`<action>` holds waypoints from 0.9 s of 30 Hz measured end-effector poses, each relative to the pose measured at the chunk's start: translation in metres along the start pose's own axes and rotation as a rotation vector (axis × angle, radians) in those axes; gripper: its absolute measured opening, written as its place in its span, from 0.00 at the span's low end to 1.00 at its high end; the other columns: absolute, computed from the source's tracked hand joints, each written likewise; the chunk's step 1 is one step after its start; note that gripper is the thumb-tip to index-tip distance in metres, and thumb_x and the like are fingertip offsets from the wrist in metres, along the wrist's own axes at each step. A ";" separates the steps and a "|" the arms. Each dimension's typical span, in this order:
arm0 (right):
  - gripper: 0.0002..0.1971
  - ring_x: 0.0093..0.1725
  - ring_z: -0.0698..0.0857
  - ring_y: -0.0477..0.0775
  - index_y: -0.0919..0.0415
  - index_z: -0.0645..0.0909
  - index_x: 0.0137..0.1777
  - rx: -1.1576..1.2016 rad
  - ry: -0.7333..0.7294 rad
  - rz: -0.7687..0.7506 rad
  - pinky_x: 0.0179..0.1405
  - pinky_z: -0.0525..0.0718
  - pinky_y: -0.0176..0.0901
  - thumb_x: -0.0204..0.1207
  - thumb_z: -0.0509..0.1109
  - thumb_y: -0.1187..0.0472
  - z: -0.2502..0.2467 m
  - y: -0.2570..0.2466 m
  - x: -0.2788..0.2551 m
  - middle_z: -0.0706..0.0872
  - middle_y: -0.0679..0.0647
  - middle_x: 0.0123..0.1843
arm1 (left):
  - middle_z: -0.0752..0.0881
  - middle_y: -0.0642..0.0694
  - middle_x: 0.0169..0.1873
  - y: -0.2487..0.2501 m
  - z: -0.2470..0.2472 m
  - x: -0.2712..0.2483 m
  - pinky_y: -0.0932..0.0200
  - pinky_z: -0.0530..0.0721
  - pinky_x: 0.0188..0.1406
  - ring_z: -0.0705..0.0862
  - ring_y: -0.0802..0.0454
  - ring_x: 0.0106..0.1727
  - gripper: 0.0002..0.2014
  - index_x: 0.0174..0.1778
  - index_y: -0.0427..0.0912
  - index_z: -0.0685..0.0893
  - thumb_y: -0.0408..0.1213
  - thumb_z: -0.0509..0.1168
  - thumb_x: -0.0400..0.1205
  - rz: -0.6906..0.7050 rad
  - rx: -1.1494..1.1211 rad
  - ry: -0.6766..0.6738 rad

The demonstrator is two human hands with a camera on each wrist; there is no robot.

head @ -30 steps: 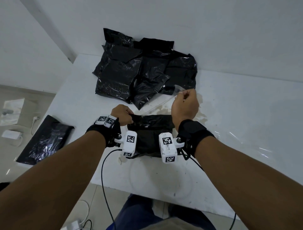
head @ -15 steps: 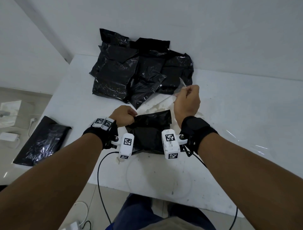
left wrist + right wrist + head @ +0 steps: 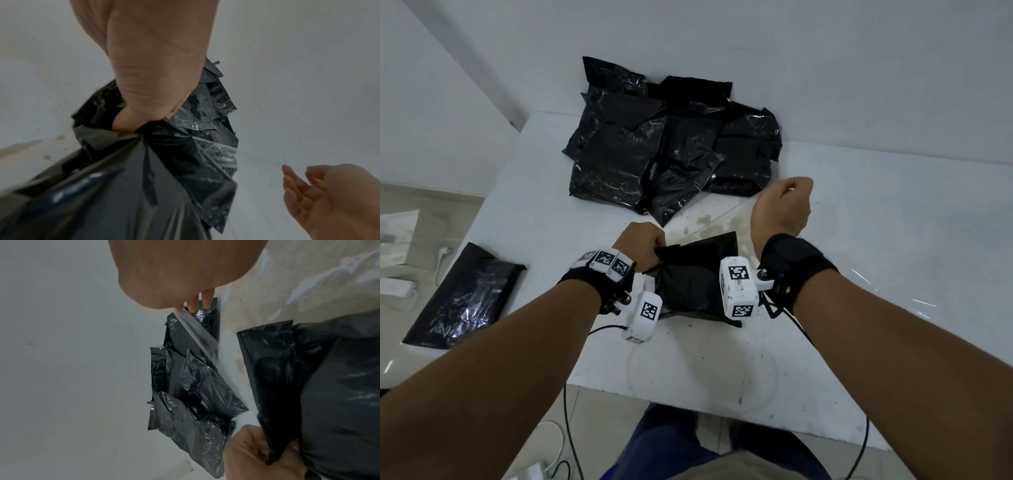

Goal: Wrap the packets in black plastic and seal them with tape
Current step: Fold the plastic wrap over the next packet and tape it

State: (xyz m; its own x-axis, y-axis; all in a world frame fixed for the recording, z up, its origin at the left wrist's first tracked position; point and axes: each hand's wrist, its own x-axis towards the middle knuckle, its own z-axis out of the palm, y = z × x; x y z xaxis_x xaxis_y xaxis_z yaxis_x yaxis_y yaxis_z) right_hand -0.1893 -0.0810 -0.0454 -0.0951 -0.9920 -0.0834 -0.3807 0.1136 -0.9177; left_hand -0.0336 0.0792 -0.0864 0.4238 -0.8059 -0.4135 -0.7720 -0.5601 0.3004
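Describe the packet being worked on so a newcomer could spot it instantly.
On the white table, look nearer than the heap of black packets by the wall. The packet lies between both wrists, alone, its top corner gripped by the left hand.

— What can't we settle here?

— In the head view the white wrist cameras cover the near edge of the black packet (image 3: 690, 274), and our left hand (image 3: 642, 245) hides the corner it grips. The clear tape (image 3: 197, 335) shows plainly only from the right wrist; where it ends beneath the right hand (image 3: 782, 205) we can't tell.

— And the wrist views?

— The left one smears the packet's near side into blur — the frame's edge cuts it off.
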 end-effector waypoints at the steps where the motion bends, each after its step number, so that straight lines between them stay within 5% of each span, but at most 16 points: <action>1: 0.07 0.34 0.76 0.52 0.61 0.73 0.54 0.005 0.025 0.009 0.38 0.77 0.49 0.84 0.55 0.61 -0.002 -0.001 0.002 0.76 0.44 0.32 | 0.90 0.43 0.44 0.000 0.000 -0.001 0.58 0.79 0.44 0.87 0.42 0.48 0.06 0.39 0.45 0.88 0.29 0.70 0.73 0.002 0.038 -0.018; 5: 0.08 0.36 0.81 0.55 0.60 0.72 0.56 0.045 0.045 0.005 0.35 0.73 0.44 0.86 0.53 0.58 -0.008 -0.009 0.013 0.81 0.49 0.34 | 0.87 0.37 0.39 -0.011 0.003 -0.004 0.55 0.78 0.40 0.85 0.35 0.46 0.09 0.30 0.42 0.79 0.23 0.66 0.70 -0.017 0.132 -0.072; 9: 0.04 0.35 0.81 0.52 0.56 0.69 0.50 0.022 -0.039 -0.053 0.37 0.74 0.45 0.85 0.56 0.57 -0.011 -0.007 0.013 0.83 0.49 0.35 | 0.78 0.48 0.30 -0.004 0.006 -0.003 0.56 0.70 0.37 0.83 0.39 0.43 0.16 0.27 0.48 0.68 0.28 0.67 0.74 0.034 0.056 -0.099; 12: 0.06 0.36 0.81 0.54 0.58 0.72 0.50 0.022 -0.087 -0.102 0.41 0.82 0.52 0.84 0.58 0.56 -0.007 -0.004 0.006 0.80 0.47 0.33 | 0.84 0.45 0.40 0.005 -0.002 0.001 0.58 0.72 0.41 0.83 0.42 0.47 0.05 0.39 0.43 0.80 0.29 0.68 0.74 0.064 -0.020 -0.104; 15: 0.06 0.34 0.82 0.54 0.58 0.72 0.49 0.054 -0.100 -0.168 0.41 0.84 0.55 0.82 0.59 0.55 -0.006 -0.006 0.002 0.81 0.48 0.32 | 0.87 0.41 0.49 0.008 -0.007 0.006 0.55 0.79 0.47 0.84 0.42 0.52 0.14 0.56 0.40 0.83 0.27 0.65 0.75 0.050 -0.085 -0.132; 19: 0.05 0.30 0.80 0.55 0.55 0.69 0.45 0.145 -0.025 -0.273 0.35 0.80 0.51 0.81 0.59 0.56 -0.009 -0.021 0.005 0.82 0.56 0.30 | 0.82 0.46 0.46 0.013 -0.006 0.009 0.58 0.73 0.46 0.83 0.43 0.54 0.05 0.49 0.47 0.78 0.35 0.67 0.81 0.053 -0.094 -0.181; 23: 0.06 0.28 0.78 0.54 0.55 0.68 0.45 0.193 0.033 -0.335 0.32 0.78 0.49 0.84 0.60 0.57 -0.013 -0.035 0.013 0.81 0.55 0.29 | 0.84 0.46 0.50 0.015 0.005 0.015 0.55 0.78 0.51 0.83 0.45 0.55 0.17 0.56 0.47 0.77 0.52 0.72 0.80 0.020 -0.133 -0.140; 27: 0.08 0.26 0.76 0.50 0.56 0.68 0.45 0.177 0.017 -0.379 0.31 0.76 0.46 0.84 0.61 0.57 -0.017 -0.036 0.016 0.78 0.53 0.28 | 0.83 0.43 0.66 0.022 0.009 0.023 0.44 0.78 0.68 0.82 0.41 0.67 0.33 0.75 0.46 0.71 0.52 0.74 0.77 0.030 -0.083 -0.021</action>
State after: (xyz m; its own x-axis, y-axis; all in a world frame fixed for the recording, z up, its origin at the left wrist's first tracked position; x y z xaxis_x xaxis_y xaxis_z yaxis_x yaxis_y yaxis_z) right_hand -0.1931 -0.0998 -0.0065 0.0057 -0.9606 0.2779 -0.2277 -0.2719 -0.9350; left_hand -0.0450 0.0502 -0.0970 0.3902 -0.8190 -0.4208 -0.7422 -0.5502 0.3827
